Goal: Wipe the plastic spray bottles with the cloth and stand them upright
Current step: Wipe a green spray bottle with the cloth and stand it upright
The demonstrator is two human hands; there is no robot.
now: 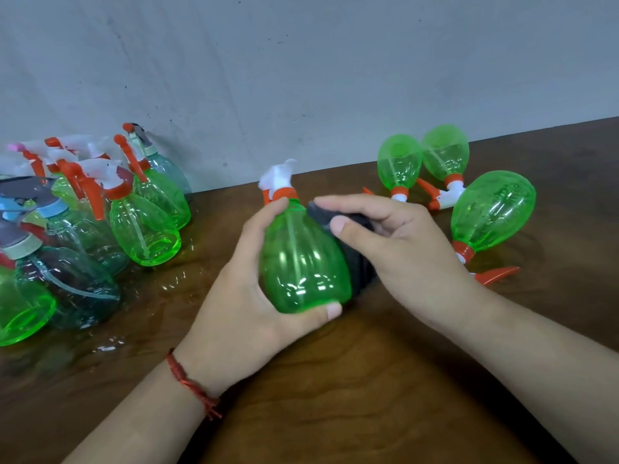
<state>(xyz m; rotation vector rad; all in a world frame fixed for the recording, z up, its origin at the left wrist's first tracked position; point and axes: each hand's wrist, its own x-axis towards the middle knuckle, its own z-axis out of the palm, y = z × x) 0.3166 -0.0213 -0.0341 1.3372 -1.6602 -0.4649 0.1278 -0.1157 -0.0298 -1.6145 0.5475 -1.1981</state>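
My left hand (241,296) grips a green plastic spray bottle (301,262) with a white and orange spray head, held over the middle of the wooden table. My right hand (395,249) holds a dark cloth (351,226) pressed against the bottle's right side; most of the cloth is hidden behind the bottle and my fingers. Three green bottles lie on their sides at the right: one (398,162), another (445,152) and a larger-looking one (492,212). A group of several upright bottles (144,222), green and teal, stands at the left.
The brown wooden table (335,396) meets a grey wall (301,78) at the back. The upright bottles fill the left edge of the view. A red string bracelet (191,383) is on my left wrist.
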